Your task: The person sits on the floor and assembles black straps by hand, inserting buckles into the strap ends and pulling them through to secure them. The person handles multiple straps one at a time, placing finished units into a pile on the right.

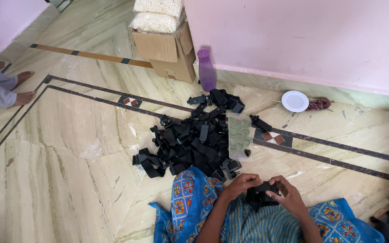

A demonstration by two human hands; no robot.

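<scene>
A black strap piece [261, 189] is being pinched by both hands' fingers [248, 181], probably mid-assembly; steady alignment is needed next.

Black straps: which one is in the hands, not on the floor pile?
The black strap piece held between left hand and right hand, over the lap; the pile lies ahead.

The pale veined marble floor [68, 171], crossed by dark inlaid border lines, carries a heap of black straps and buckles [187, 141] near its middle, with a clear plastic tray of green heart shapes [240, 135] lying against the heap's right side. Toward the pink wall stand a cardboard box [167, 54] topped with white sacks, a purple bottle [206, 70] just beside it, and further right a white disc [295, 101] touching a coil of reddish cord [319, 104]. A person's bare feet [23, 87] rest at the left edge.
</scene>
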